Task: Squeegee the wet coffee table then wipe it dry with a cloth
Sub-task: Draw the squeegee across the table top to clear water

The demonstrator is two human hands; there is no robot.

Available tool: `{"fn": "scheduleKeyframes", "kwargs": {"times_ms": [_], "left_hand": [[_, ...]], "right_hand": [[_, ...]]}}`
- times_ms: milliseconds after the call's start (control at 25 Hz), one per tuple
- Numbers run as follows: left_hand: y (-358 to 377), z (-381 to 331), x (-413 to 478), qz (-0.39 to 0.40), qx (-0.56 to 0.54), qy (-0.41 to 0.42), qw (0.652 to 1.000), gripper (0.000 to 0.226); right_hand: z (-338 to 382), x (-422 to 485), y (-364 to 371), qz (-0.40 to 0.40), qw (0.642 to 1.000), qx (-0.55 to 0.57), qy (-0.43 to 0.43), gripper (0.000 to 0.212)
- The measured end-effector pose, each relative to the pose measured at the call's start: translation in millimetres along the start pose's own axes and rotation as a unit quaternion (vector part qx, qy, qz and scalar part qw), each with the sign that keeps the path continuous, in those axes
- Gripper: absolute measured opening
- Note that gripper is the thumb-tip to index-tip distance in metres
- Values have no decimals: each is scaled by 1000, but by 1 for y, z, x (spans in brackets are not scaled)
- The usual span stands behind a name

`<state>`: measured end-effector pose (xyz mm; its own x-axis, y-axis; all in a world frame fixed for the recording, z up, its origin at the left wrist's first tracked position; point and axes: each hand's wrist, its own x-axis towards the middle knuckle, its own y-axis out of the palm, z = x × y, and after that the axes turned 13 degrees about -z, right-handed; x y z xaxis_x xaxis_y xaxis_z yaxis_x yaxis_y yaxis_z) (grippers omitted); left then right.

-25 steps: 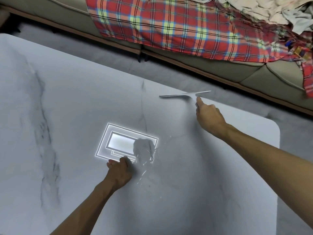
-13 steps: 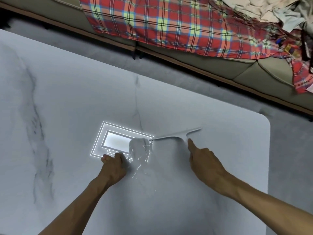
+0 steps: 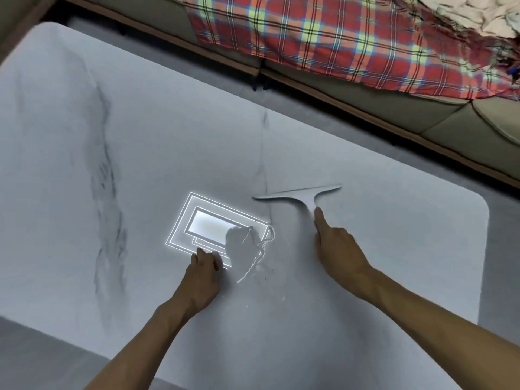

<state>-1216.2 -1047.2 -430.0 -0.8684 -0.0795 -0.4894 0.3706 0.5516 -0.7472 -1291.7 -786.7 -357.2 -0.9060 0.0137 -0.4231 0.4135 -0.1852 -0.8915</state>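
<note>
The white marble coffee table point(image 3: 157, 153) fills most of the view. A pale T-shaped squeegee point(image 3: 295, 194) lies with its blade on the tabletop right of centre. My right hand point(image 3: 337, 249) grips its handle, index finger stretched along the stem. Thin streaks and drops of water point(image 3: 257, 260) glint left of that hand, beside the bright reflection of a ceiling light point(image 3: 208, 226). My left hand point(image 3: 201, 274) rests on the table at the near edge of that reflection, fingers curled under and holding nothing. No cloth is in view.
A low beige sofa point(image 3: 408, 114) runs along the far side, draped with a red plaid blanket point(image 3: 323, 35) and a heap of pale fabric point(image 3: 478, 15). Grey floor point(image 3: 503, 291) shows past the table's rounded right corner and at the near left.
My right hand has drawn the squeegee from the table's far edge toward me into the middle. My left hand has stayed by the light's reflection. The head camera has shifted.
</note>
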Motion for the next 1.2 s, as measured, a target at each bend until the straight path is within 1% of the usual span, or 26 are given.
{"fn": "scheduleKeyframes", "kwargs": {"times_ms": [80, 160, 240, 360, 400, 520, 720, 840, 920, 1000, 1080, 1200], "left_hand": [[0, 7, -11, -1, 2, -4, 1000, 30], [-3, 15, -22, -11, -9, -4, 1000, 29], [-3, 22, -29, -16, -14, -6, 1000, 26], [-6, 36, -45, -29, -10, -17, 999, 21], [-6, 42, -49, -31, -13, -21, 999, 22], [-7, 59, -60, -22, -16, -44, 999, 24], [1, 80, -77, 18, -8, -55, 998, 27], [7, 82, -88, 49, -12, -58, 997, 28], [9, 81, -94, 52, -20, -58, 997, 26], [9, 81, -102, 33, -26, -56, 998, 26], [8, 82, -109, -9, -33, -62, 998, 23], [8, 86, -111, -99, -68, -119, 986, 16]], "right_hand": [[-3, -39, 7, 39, 999, -20, -19, 66], [-4, -66, 3, 59, 998, 0, -22, 64], [-5, -69, -3, 33, 999, 28, -27, 60], [18, -43, -4, -45, 996, 49, -66, 58], [31, -32, -1, -53, 994, 52, -74, 57], [53, -19, 17, -35, 995, 38, -84, 56], [21, -81, 42, 8, 997, -19, -78, 61], [-4, -120, 39, 27, 996, -35, -80, 59], [-16, -134, 31, 36, 996, -34, -68, 57], [-15, -141, 23, 30, 996, -37, -76, 55], [6, -137, 19, -1, 993, -30, -113, 54], [65, -105, 31, -36, 979, -19, -198, 50]]}}
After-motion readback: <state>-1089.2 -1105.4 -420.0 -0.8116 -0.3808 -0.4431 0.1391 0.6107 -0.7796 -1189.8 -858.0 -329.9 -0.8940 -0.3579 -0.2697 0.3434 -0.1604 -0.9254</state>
